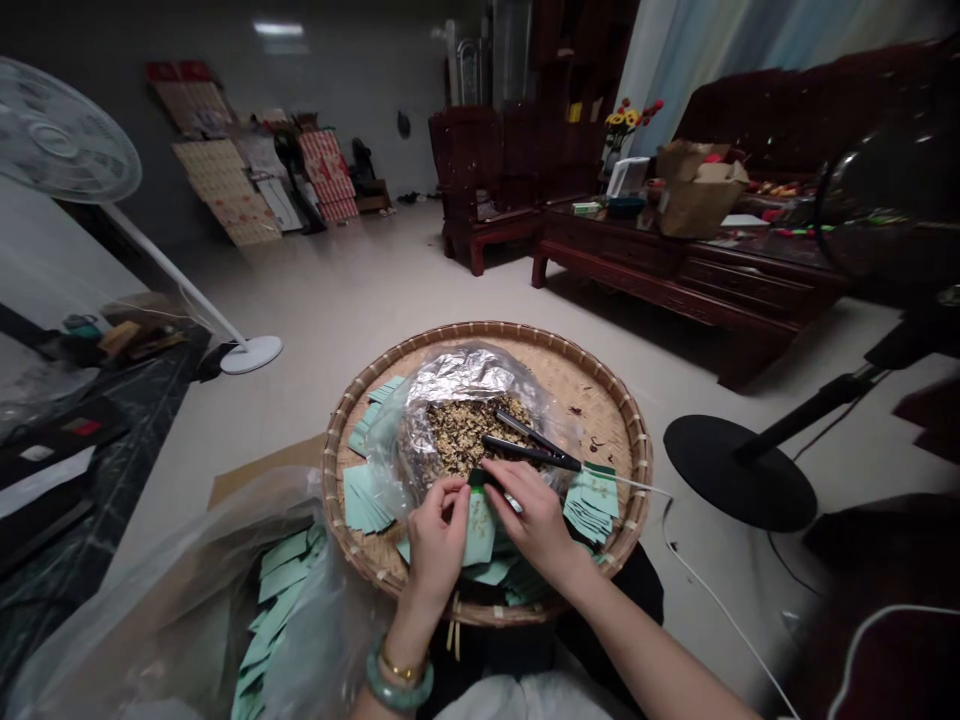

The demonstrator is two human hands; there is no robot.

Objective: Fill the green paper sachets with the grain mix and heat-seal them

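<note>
Jade bangle (399, 678) on left wrist, left hand (439, 540) and right hand (525, 515) closed, pinching green packet (478, 530), black tongs (532, 452) just beside

A white pedestal fan (67, 130) stands on the pale floor (390, 300) at left — flattened printed cartons (225, 190) lean against the far wall. Rightward, a dark carved wooden armchair (469, 170) sits beside a low counter (675, 255) carrying a cardboard box (701, 195) and a vase of flowers (626, 125) — a black round fan base (739, 472) rests nearer.
</note>
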